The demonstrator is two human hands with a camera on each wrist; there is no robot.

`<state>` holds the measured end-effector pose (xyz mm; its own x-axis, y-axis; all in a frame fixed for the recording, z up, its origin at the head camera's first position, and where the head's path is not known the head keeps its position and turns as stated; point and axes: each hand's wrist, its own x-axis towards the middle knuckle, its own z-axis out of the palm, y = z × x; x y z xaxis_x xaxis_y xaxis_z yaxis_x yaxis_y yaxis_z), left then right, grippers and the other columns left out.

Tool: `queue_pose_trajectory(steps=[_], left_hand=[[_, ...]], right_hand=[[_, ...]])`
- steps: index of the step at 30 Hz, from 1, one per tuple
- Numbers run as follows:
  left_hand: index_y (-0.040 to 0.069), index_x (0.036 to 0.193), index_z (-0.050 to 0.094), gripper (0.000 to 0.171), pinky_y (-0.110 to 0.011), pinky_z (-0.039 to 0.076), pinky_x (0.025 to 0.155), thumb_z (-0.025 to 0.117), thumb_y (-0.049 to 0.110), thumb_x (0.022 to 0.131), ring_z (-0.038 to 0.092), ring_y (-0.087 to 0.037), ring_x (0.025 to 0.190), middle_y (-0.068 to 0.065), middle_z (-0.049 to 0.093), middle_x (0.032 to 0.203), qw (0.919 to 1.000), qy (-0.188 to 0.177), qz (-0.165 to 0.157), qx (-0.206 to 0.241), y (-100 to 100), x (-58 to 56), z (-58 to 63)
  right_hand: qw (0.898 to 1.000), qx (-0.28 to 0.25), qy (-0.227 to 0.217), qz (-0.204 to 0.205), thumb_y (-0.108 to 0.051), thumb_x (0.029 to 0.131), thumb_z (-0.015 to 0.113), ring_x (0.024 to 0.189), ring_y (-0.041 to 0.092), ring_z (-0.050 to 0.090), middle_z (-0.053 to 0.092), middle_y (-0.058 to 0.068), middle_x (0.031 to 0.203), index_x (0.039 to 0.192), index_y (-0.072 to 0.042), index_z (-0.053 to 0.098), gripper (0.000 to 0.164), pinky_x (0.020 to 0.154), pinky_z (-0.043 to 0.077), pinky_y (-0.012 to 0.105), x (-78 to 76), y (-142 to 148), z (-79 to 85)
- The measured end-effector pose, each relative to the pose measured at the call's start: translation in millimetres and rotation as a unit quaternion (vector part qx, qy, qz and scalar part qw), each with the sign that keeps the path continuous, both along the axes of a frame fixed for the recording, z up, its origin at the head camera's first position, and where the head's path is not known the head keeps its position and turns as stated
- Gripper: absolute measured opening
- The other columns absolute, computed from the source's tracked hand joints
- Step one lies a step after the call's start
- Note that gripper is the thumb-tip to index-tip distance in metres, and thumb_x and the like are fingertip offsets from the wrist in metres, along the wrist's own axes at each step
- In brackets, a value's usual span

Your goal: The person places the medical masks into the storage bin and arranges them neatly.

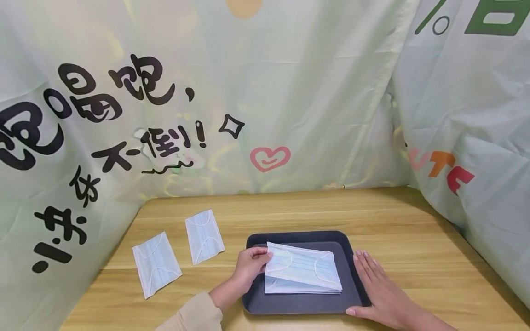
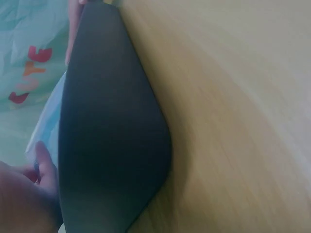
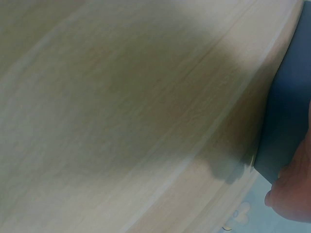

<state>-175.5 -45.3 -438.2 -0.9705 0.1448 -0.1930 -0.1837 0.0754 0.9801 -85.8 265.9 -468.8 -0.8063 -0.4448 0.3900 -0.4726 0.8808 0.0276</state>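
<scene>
My left hand [image 1: 250,269] pinches the left edge of a pale blue face mask [image 1: 304,263] between thumb and fingers. This mask tilts up at the left over a small stack of masks [image 1: 304,289] in a dark rectangular tray [image 1: 304,303]. With its fingers straight, my right hand [image 1: 383,292] rests along the tray's right side, thumb by the near corner. From the left wrist, the tray's outer wall [image 2: 107,111] hides most of the masks. In the right wrist view only part of the right hand [image 3: 294,191] shows against the tray wall [image 3: 286,111].
Two more face masks lie apart on the wooden table [image 1: 393,220], left of the tray: one nearer mask [image 1: 157,265] and one farther mask [image 1: 204,236]. A printed curtain [image 1: 310,115] hangs around the table's back and sides.
</scene>
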Motion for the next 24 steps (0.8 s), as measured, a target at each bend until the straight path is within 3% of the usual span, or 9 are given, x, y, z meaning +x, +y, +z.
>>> queue_pose_trajectory(steps=[5, 8, 12, 14, 16, 19, 21, 24], left_hand=[[-0.013, 0.102, 0.063, 0.025, -0.028, 0.057, 0.063, 0.064, 0.005, 0.084, 0.060, -0.006, 0.067, -0.006, 0.065, 0.078, 0.9982, 0.027, -0.016, -0.052, -3, 2.9, 1.5], [-0.013, 0.102, 0.063, 0.026, -0.028, 0.057, 0.063, 0.064, 0.004, 0.083, 0.059, -0.008, 0.067, -0.009, 0.063, 0.078, 0.9940, 0.051, -0.033, -0.091, -6, 5.3, 3.6], [-0.016, 0.104, 0.061, 0.030, -0.028, 0.057, 0.062, 0.064, 0.003, 0.082, 0.061, -0.011, 0.069, -0.012, 0.064, 0.079, 0.9872, 0.077, -0.054, -0.129, -10, 9.3, 7.8], [-0.017, 0.106, 0.060, 0.032, -0.029, 0.057, 0.062, 0.064, 0.002, 0.082, 0.064, -0.015, 0.072, -0.015, 0.066, 0.082, 0.9857, 0.082, -0.062, -0.133, -11, 10.7, 9.6], [-0.019, 0.107, 0.059, 0.033, -0.030, 0.057, 0.063, 0.063, 0.002, 0.082, 0.067, -0.019, 0.074, -0.018, 0.067, 0.084, 0.9848, 0.086, -0.070, -0.134, -13, 11.5, 11.2], [-0.020, 0.108, 0.057, 0.035, -0.029, 0.057, 0.063, 0.062, 0.003, 0.082, 0.068, -0.023, 0.074, -0.020, 0.067, 0.085, 0.9813, 0.097, -0.082, -0.145, -16, 13.6, 13.9], [-0.019, 0.108, 0.058, 0.035, -0.028, 0.057, 0.062, 0.063, 0.004, 0.082, 0.067, -0.021, 0.073, -0.018, 0.067, 0.084, 0.9728, 0.119, -0.091, -0.177, -18, 16.1, 16.3], [-0.018, 0.107, 0.060, 0.035, -0.027, 0.055, 0.063, 0.063, 0.007, 0.082, 0.065, -0.019, 0.076, -0.016, 0.067, 0.084, 0.9562, 0.156, -0.107, -0.223, -22, 20.9, 20.1]], right_hand=[[1.000, 0.004, 0.000, -0.004, -0.066, 0.070, 0.064, 0.141, 0.008, -0.021, -0.012, 0.005, 0.156, 0.146, 0.004, 0.014, 0.115, 0.111, -0.017, 0.016, 0.0, -1, -0.2], [1.000, 0.003, -0.007, -0.006, -0.066, 0.070, 0.064, 0.140, 0.007, -0.021, 0.009, 0.020, 0.155, 0.146, 0.004, 0.015, 0.114, 0.110, -0.017, 0.015, 0.0, -1, 0.2], [1.000, -0.004, -0.018, -0.007, -0.065, 0.071, 0.064, 0.140, 0.006, -0.022, 0.032, 0.027, 0.144, 0.145, 0.004, 0.017, 0.112, 0.110, -0.017, 0.014, 0.2, -2, 1.8], [1.000, -0.005, -0.026, -0.007, -0.064, 0.070, 0.065, 0.140, 0.006, -0.022, 0.026, 0.026, 0.148, 0.145, 0.004, 0.016, 0.113, 0.109, -0.018, 0.014, 0.0, -1, 1.3], [1.000, -0.006, -0.022, -0.006, -0.065, 0.070, 0.065, 0.140, 0.006, -0.022, 0.008, 0.021, 0.155, 0.145, 0.005, 0.017, 0.113, 0.109, -0.018, 0.014, 0.1, -1, 1.0], [1.000, -0.002, -0.010, 0.001, -0.065, 0.070, 0.065, 0.140, 0.007, -0.021, -0.015, 0.003, 0.156, 0.145, 0.005, 0.015, 0.114, 0.110, -0.017, 0.015, -0.5, 0, -0.6], [1.000, -0.003, 0.002, 0.009, -0.065, 0.070, 0.065, 0.141, 0.009, -0.020, -0.020, -0.003, 0.153, 0.146, 0.005, 0.014, 0.115, 0.111, -0.016, 0.016, -0.9, 0, -1.1], [1.000, -0.007, 0.005, 0.014, -0.064, 0.069, 0.066, 0.141, 0.010, -0.020, -0.016, 0.002, 0.155, 0.146, 0.005, 0.012, 0.117, 0.111, -0.015, 0.016, -1.1, 1, -1.6]])
